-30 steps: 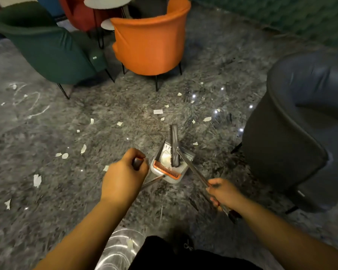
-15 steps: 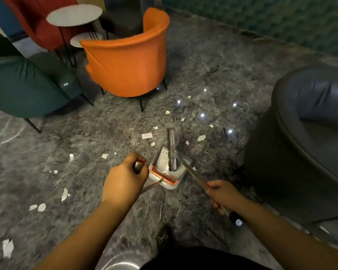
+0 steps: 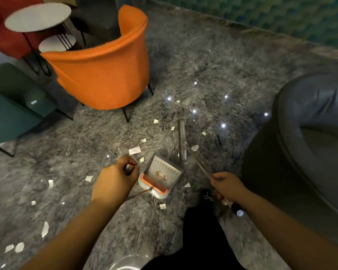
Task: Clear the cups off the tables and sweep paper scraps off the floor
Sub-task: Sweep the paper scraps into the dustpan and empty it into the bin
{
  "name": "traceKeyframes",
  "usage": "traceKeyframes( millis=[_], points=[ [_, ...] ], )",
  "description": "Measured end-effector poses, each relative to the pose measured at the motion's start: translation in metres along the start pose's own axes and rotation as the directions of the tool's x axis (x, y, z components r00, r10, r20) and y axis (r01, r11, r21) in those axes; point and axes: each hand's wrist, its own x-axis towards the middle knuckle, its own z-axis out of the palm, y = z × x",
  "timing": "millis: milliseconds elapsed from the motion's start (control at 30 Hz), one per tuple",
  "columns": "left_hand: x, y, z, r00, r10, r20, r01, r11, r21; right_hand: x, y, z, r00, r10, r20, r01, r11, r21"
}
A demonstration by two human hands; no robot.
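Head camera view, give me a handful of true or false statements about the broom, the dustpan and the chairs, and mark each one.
1. The left hand grips the dustpan's handle. True.
2. The broom head rests inside the dustpan. False: it lies on the floor beyond the pan, apart from it.
3. The right hand holds the broom handle. True.
4. The orange chair lies tipped over on its side. False: it stands upright on its legs.
5. Paper scraps are scattered on the floor around the dustpan. True.
6. Cups stand on the round table. False: no cups show on its top.
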Motion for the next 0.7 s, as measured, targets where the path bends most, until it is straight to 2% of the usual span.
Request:
traceKeyframes(
  millis=[167, 400, 700],
  points=[
    [0.070, 0.026, 0.030, 0.997, -0.057, 0.043, 0.054, 0.996, 0.071, 0.089, -0.028, -0.064, 1.000, 0.007, 0.000, -0.007, 0.997, -0.078],
    [0.156, 0.073, 0.070, 0.974, -0.125, 0.187, 0.091, 0.980, 0.179, 0.203, -0.068, -0.162, 0.998, 0.058, 0.027, -0.050, 0.967, -0.251],
    [0.212, 0.091, 0.083, 0.964, -0.170, 0.203, 0.114, 0.959, 0.260, 0.313, -0.099, -0.212, 0.990, 0.118, 0.070, -0.066, 0.857, -0.511]
  ],
)
